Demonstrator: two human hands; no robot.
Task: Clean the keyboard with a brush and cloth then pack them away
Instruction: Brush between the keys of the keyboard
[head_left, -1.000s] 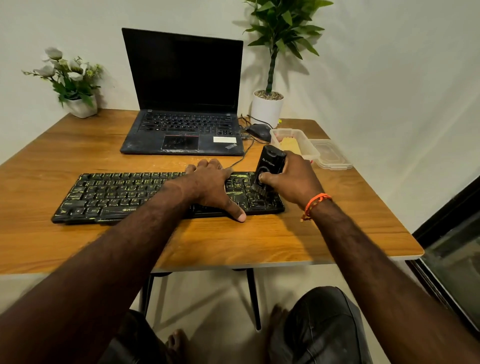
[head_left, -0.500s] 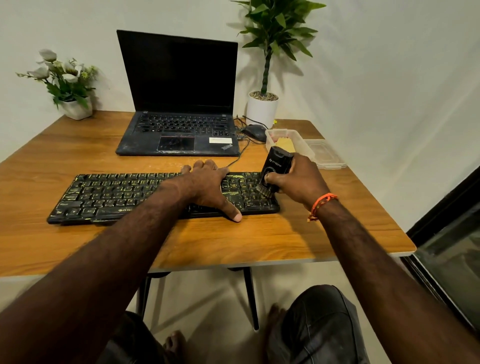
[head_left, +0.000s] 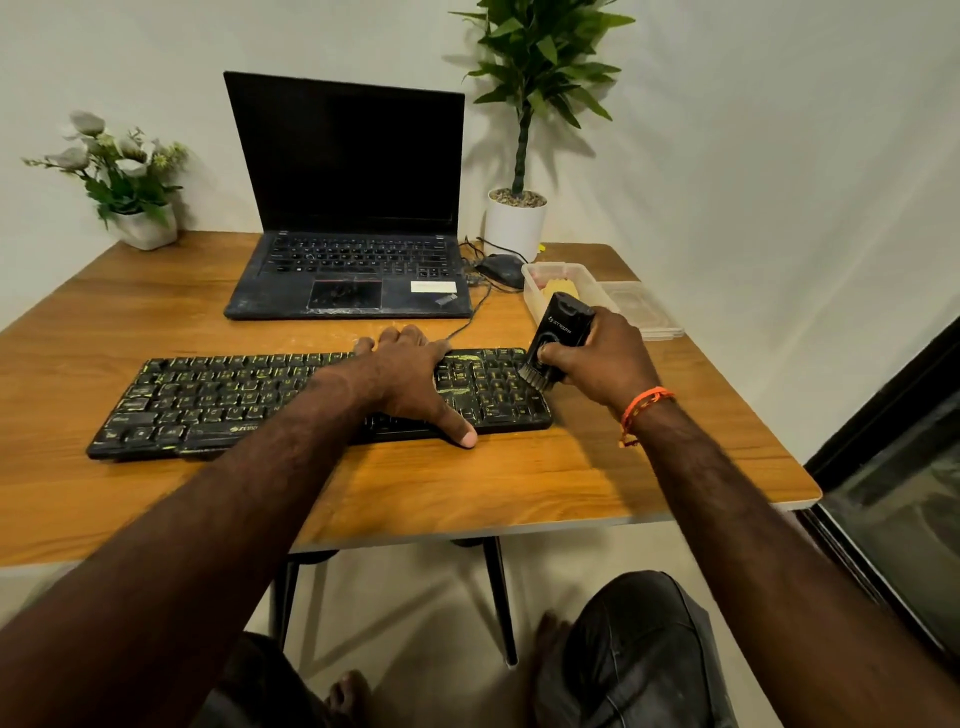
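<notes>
Partly hidden by the right hand (head_left: 597, 358), the clear container (head_left: 582, 275) behind it showed only a yellow scrap inside, too unclear to name. The left hand (head_left: 410, 374) covered the middle keys of the keyboard (head_left: 218, 400), lying flat with fingers spread and thumb at the front edge. The right hand's fingers were curled around the black brush (head_left: 556, 338), its bristles touching the keyboard's right end on the wooden table (head_left: 156, 312).
</notes>
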